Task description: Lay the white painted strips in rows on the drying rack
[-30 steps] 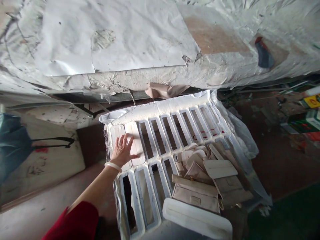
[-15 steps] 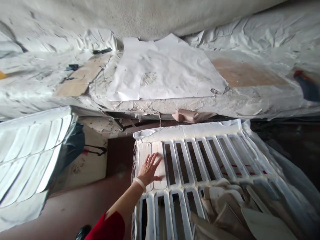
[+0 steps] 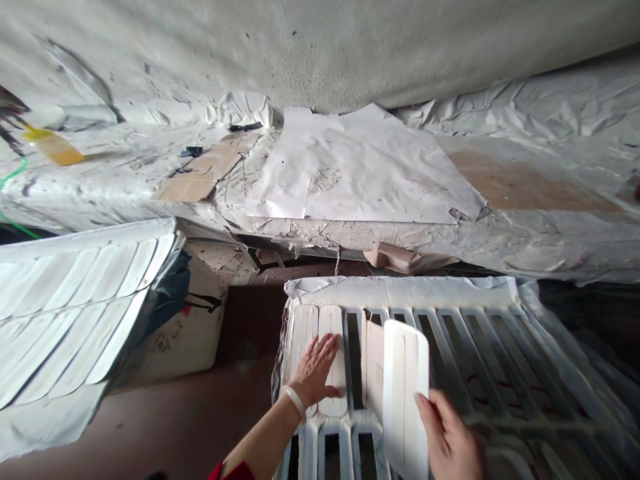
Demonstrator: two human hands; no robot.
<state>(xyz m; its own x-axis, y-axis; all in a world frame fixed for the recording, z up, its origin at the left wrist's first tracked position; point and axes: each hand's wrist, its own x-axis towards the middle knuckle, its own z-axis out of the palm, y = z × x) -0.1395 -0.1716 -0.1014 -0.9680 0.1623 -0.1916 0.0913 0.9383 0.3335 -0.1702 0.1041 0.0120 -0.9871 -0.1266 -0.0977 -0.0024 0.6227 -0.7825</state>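
Note:
My left hand point(image 3: 316, 375), a white band at its wrist, lies with fingers spread on a white oblong panel point(image 3: 331, 321) seated in a slotted white frame point(image 3: 415, 293). Beside it, at the frame's left end, sits a second similar panel point(image 3: 303, 327). In my right hand point(image 3: 450, 433), thumb on its front, is another white oblong panel point(image 3: 406, 387) with rounded corners and a raised centre strip. It is held upright over the slots. A beige flap point(image 3: 374, 360) shows along its left side; whether the two are joined I cannot tell.
Left stands another frame point(image 3: 95, 317) filled with rows of white panels, by a pale container point(image 3: 200, 340). Behind runs a paint-crusted bench with a white sheet point(image 3: 360, 173), brown boards point(image 3: 210, 167) and a yellow spray bottle point(image 3: 57, 147). Further panels lie dimly at lower right.
My right hand has come into view holding a white panel with the beige flap beside it. My left hand stays on the seated panel. The view has shifted, so the scene sits lower and further right.

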